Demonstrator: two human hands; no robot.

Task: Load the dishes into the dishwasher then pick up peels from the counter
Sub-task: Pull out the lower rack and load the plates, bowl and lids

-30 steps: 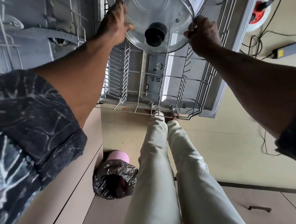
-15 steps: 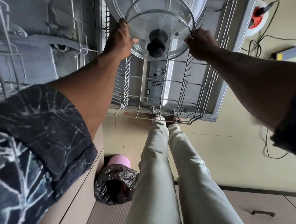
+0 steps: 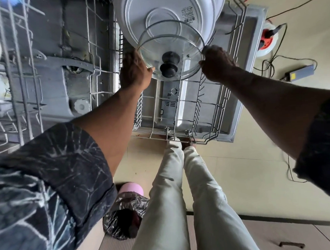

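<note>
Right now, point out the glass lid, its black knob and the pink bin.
glass lid [image 3: 186, 49], head view, clear dome.
black knob [image 3: 169, 69], head view, round cap.
pink bin [image 3: 130, 188], head view, bare pink wall.

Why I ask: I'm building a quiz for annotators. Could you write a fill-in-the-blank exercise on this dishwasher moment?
1. The left hand and right hand hold the glass lid by its ____.
2. The lid's knob is ____ in colour.
3. Behind the lid, a large ____ dish stands in the lower rack.
Missing words: rim; black; white.
</note>
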